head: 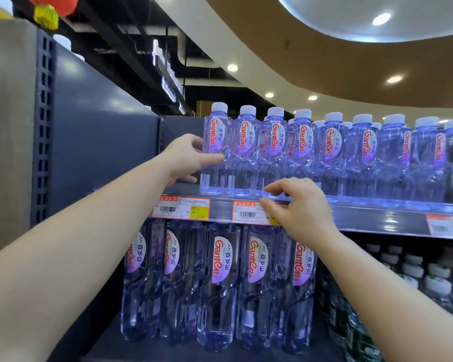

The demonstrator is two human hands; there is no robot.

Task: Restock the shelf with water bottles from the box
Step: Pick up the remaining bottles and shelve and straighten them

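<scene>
A row of small clear water bottles with white caps and red-lettered labels stands on the upper shelf. My left hand grips the leftmost small bottle from its left side, thumb across its waist; the bottle stands upright on the shelf. My right hand hovers at the shelf's front edge by the base of the third bottle, fingers apart, partly covering a price tag. It holds nothing. The box is not in view.
Large bottles of the same brand fill the shelf below. Dark bottles with white caps stand lower right. A dark blue side panel walls the shelf's left end, leaving a gap left of the held bottle.
</scene>
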